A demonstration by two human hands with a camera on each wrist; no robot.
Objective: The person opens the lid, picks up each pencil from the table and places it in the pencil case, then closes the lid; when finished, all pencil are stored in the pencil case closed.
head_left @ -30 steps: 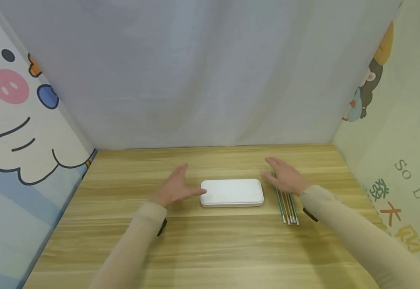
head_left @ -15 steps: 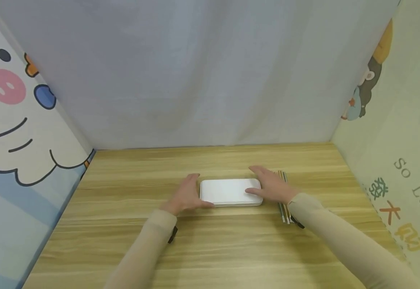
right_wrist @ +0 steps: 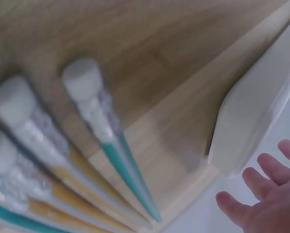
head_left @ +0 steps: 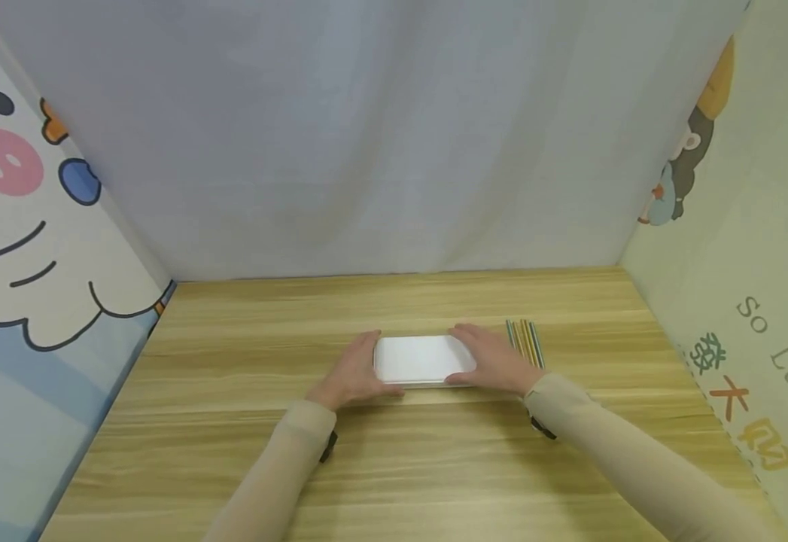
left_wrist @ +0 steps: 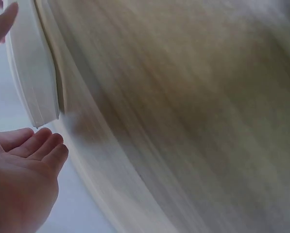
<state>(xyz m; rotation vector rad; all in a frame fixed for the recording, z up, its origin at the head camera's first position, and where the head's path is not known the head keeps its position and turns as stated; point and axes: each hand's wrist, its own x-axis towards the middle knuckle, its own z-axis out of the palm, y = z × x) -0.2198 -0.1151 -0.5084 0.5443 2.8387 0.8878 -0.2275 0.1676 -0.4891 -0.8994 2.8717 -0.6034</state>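
A flat white case (head_left: 410, 357) with rounded corners lies on the wooden table, long side across. My left hand (head_left: 351, 373) holds its left end, thumb at the near edge and fingers at the far corner. My right hand (head_left: 495, 363) grips the right end the same way and covers that end in the head view. In the left wrist view, the fingers (left_wrist: 38, 145) are close by the end of the case (left_wrist: 33, 73). The right wrist view has the right fingers (right_wrist: 256, 182) by the case's corner; their exact contact cannot be made out.
Several green and yellow pencils (head_left: 526, 342) lie side by side just right of the case, partly hidden by the right hand and sleeve. Their white eraser ends (right_wrist: 81, 80) point to the near side. A grey curtain (head_left: 394, 150) hangs behind the table (head_left: 244, 324).
Both hands have come inward from either side and taken hold of the case's ends. The right hand passed left over the pencils, uncovering their far ends.
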